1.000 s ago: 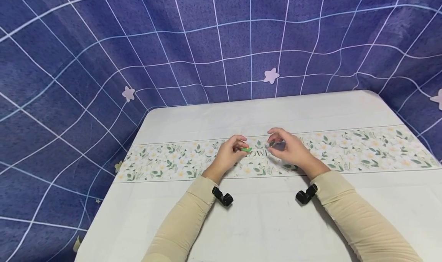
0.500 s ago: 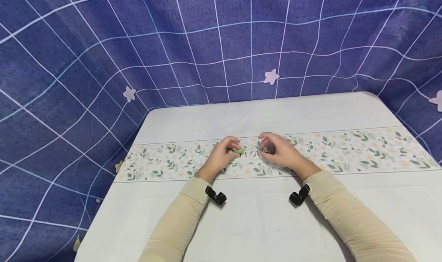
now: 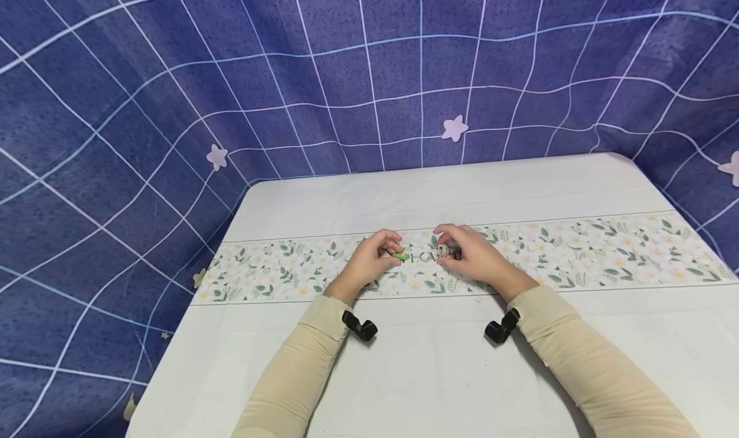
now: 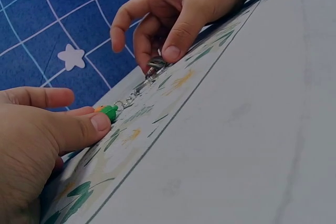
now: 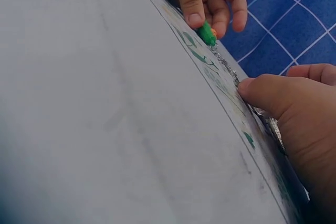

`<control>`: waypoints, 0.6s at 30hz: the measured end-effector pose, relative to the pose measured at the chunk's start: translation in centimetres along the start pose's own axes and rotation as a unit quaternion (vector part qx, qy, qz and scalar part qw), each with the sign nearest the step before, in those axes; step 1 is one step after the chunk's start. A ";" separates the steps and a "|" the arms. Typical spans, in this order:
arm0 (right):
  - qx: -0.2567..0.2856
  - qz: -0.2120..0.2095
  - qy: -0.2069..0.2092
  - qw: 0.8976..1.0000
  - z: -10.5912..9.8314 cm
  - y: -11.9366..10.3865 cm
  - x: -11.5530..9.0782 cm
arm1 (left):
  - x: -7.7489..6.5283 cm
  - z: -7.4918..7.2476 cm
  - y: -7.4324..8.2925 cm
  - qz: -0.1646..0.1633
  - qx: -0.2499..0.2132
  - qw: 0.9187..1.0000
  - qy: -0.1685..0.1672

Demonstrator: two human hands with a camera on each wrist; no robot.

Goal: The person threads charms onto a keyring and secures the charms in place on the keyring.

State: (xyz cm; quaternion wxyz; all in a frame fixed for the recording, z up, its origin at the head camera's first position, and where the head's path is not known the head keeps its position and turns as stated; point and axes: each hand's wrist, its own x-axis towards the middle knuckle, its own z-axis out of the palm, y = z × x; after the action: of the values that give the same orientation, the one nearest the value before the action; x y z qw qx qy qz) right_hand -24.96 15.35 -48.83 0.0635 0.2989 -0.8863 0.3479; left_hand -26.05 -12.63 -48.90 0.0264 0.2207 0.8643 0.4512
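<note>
A small green charm (image 4: 108, 112) with an orange part sits pinched between the thumb and fingers of my left hand (image 3: 369, 256). From it a silver metal chain (image 5: 225, 62) runs toward my right hand (image 3: 475, 253). Thumb and fingers of that hand pinch a small silver metal piece (image 4: 156, 63) at the chain's other end; its exact kind is partly hidden by the fingers. In the head view this piece shows a pale face toward the left hand. Both hands are low over the printed floral band, a short way apart.
A white table cover (image 3: 427, 361) with a floral band (image 3: 577, 252) and printed lettering lies under the hands. Behind and to the sides hangs a blue grid-patterned curtain (image 3: 323, 79) with star shapes. A black wrist camera (image 3: 359, 326) is strapped to each sleeve.
Both hands have shifted slightly left over the band, still holding the same things. The metal piece in my right hand has turned and now shows a paler face.
</note>
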 end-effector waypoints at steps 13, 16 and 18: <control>-0.007 0.008 0.036 0.999 -0.4 0.6 -0.8 | -0.2 -0.1 0.0 0.010 0.009 1.000 0.001; -0.014 0.006 0.039 0.999 -0.6 0.8 -0.8 | -0.2 0.0 0.0 0.008 0.011 1.000 0.002; -0.020 0.003 0.043 0.999 -0.7 0.9 -0.9 | -0.2 -0.1 0.0 0.005 0.008 1.000 0.001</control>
State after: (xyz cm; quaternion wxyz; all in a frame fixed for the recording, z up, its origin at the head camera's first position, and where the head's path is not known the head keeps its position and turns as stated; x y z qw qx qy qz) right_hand -24.77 16.78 -49.08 0.1063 0.2795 -0.8907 0.3424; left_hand -25.87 -12.75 -48.88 0.0217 0.2248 0.8670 0.4442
